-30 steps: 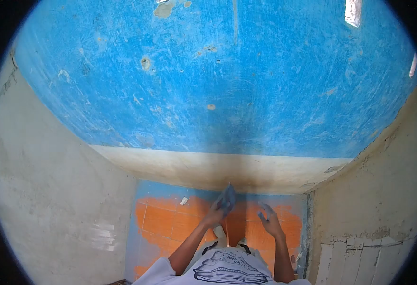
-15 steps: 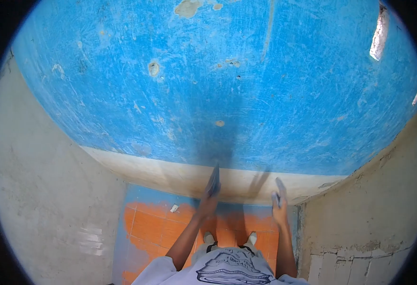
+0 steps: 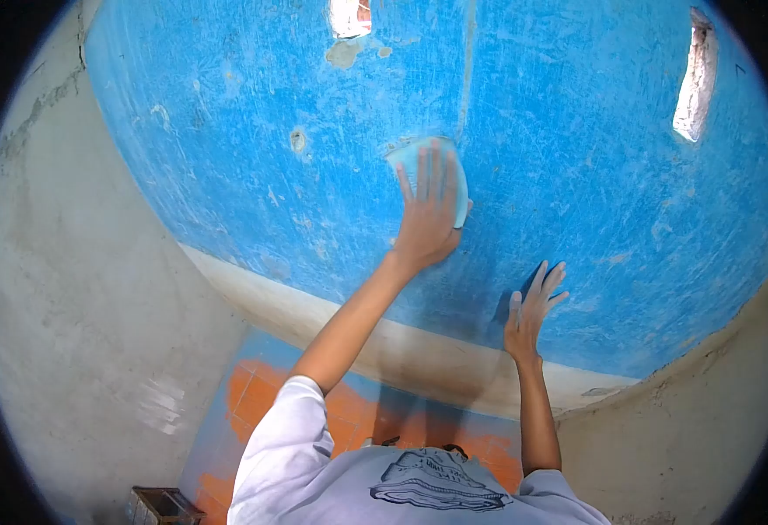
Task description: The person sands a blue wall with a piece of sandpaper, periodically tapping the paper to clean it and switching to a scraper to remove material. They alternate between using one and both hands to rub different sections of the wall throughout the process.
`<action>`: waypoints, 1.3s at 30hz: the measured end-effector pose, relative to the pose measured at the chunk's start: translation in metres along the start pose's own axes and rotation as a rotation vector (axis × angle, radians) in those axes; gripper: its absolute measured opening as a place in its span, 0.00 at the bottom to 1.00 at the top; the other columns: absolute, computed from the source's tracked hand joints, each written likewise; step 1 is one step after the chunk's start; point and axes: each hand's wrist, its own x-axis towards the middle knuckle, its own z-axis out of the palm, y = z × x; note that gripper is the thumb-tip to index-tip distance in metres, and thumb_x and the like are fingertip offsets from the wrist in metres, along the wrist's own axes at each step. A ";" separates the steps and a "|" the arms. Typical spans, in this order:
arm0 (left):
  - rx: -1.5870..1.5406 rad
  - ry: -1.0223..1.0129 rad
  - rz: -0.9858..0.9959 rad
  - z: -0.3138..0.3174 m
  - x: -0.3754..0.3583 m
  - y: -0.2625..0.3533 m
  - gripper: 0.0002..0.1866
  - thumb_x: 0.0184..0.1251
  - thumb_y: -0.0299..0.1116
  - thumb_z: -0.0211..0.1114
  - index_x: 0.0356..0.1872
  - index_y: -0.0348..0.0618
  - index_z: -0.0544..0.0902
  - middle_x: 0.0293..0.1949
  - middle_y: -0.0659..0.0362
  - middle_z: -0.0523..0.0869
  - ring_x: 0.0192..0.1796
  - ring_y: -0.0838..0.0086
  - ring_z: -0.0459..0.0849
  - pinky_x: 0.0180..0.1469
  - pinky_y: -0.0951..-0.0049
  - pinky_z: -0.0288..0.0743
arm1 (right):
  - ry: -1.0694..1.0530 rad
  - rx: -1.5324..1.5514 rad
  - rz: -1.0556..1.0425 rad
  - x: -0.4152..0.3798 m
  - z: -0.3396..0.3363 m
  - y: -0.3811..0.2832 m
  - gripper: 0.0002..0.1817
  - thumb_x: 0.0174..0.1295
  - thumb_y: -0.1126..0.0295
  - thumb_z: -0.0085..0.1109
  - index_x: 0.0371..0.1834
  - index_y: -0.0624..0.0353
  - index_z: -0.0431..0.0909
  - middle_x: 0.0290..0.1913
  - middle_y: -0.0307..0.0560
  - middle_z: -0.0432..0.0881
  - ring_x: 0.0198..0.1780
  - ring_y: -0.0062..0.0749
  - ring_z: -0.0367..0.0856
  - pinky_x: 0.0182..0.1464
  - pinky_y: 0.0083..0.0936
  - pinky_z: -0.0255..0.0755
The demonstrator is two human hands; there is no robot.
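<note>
My left hand (image 3: 428, 223) is raised against the blue wall (image 3: 253, 166), fingers stretched over a pale blue sheet that looks like sandpaper (image 3: 461, 182). Its thumb shows by the sheet's right edge, and the sheet lies over the wall just below a thin vertical streak. Lower and to the right, my right hand (image 3: 537, 306) holds nothing. Its fingers are spread, with the fingertips at the wall surface and a shadow close beside them. Scuffs, scratches and bare patches mark the blue paint.
A pale band (image 3: 436, 354) runs along the wall's base. Orange tiles (image 3: 340, 407) below carry blue dust. Grey walls stand left (image 3: 95, 306) and right (image 3: 664, 455). Narrow openings (image 3: 694, 79) pierce the blue wall. A dark-framed box (image 3: 165, 506) stands at lower left.
Both hands have risen from low near the wall's base. The left now presses the sheet to the wall, and the right has come up to the wall with fingers spread.
</note>
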 end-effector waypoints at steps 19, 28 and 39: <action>0.073 -0.102 -0.031 -0.018 0.015 -0.002 0.41 0.79 0.46 0.51 0.81 0.29 0.49 0.82 0.36 0.48 0.84 0.37 0.40 0.81 0.36 0.24 | -0.015 0.180 0.046 -0.010 0.004 0.019 0.42 0.81 0.39 0.23 0.86 0.58 0.41 0.87 0.59 0.30 0.86 0.56 0.22 0.77 0.63 0.06; 0.083 -0.024 -0.062 -0.018 0.013 -0.046 0.39 0.81 0.43 0.47 0.82 0.29 0.46 0.84 0.39 0.41 0.85 0.44 0.31 0.80 0.38 0.18 | -0.068 0.198 0.052 -0.015 -0.010 0.015 0.41 0.80 0.38 0.23 0.87 0.55 0.42 0.87 0.57 0.31 0.87 0.54 0.23 0.79 0.61 0.10; 0.172 0.270 -0.384 -0.013 0.010 -0.063 0.38 0.82 0.39 0.44 0.80 0.24 0.42 0.82 0.31 0.36 0.84 0.40 0.31 0.82 0.43 0.21 | -0.009 0.199 0.116 -0.016 0.007 -0.007 0.43 0.80 0.37 0.21 0.86 0.56 0.41 0.86 0.61 0.29 0.86 0.60 0.21 0.77 0.67 0.12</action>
